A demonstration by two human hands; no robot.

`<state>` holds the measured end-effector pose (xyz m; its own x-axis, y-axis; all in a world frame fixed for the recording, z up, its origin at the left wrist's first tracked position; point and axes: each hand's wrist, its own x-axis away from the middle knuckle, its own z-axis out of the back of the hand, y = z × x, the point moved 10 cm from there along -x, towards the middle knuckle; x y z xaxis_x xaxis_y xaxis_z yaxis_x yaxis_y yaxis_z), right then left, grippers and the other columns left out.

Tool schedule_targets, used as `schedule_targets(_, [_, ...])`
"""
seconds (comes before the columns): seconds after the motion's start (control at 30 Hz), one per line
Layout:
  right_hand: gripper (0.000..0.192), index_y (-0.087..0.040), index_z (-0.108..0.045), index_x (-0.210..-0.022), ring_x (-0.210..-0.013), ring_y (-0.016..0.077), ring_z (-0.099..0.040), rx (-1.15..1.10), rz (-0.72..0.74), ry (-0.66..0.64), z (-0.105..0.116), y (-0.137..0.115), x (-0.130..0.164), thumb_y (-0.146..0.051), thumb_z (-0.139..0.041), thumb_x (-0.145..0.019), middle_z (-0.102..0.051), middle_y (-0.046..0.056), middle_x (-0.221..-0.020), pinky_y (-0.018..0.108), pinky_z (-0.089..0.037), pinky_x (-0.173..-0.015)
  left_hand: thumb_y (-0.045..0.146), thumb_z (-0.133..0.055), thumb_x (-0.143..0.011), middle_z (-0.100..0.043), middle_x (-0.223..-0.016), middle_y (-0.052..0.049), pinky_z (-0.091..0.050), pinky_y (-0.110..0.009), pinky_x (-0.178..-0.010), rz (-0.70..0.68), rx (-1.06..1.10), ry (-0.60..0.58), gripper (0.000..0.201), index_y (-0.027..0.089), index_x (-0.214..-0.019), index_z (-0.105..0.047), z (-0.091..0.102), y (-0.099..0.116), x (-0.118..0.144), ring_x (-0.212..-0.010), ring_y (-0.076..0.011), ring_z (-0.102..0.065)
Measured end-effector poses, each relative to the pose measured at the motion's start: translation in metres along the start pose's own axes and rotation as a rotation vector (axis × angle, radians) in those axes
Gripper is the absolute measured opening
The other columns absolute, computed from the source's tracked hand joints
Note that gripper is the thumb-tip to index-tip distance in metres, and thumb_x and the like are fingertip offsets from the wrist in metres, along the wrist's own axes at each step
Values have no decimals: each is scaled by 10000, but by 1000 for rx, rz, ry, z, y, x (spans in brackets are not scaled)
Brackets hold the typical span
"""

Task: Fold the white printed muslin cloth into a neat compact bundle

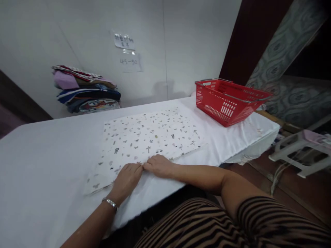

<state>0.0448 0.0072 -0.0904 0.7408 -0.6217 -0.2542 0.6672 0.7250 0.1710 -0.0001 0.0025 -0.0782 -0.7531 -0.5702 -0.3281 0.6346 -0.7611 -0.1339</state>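
A white cloth with small dark prints (152, 136) lies flat on the white-covered table (46, 165). Both my hands rest side by side on its near edge, fingertips touching. My left hand (126, 179), with a metal bracelet on the wrist, presses the cloth's near edge with curled fingers. My right hand (159, 166) lies palm down on the same edge, just right of the left. Whether either hand pinches the fabric I cannot tell; they appear to press on it.
A stack of folded coloured fabrics (86, 89) sits at the back left against the wall. A red plastic basket (229, 100) stands at the table's far right. A white stool (301, 151) is on the floor to the right. Paper notes (128, 51) hang on the wall.
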Motion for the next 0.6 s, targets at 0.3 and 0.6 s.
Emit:
schedule_targets(0.3, [145,-170,-557,-982,-891,180,-476,-14,-196,-70,10,97,107,-209,-428,-929,-599,64,-961,309,-332,-755,161,-414,-868,-671,-1001,-90,-461,-376,-817,-30,-25,38,262,164,-1012,-633,-13,-12,9,-911,-227,-608])
schedule_targets(0.6, [249,-152,-631,-1013,-1011,205,-534,-67,-862,-134,34,227,264,-107,-465,-833,-625,106,-1083,299,-378,-851,207,-403,-875,-682,-996,-78,-471,-373,-819,-40,-32,60,269,182,-1005,-637,-19,-19,7,-907,-223,-623])
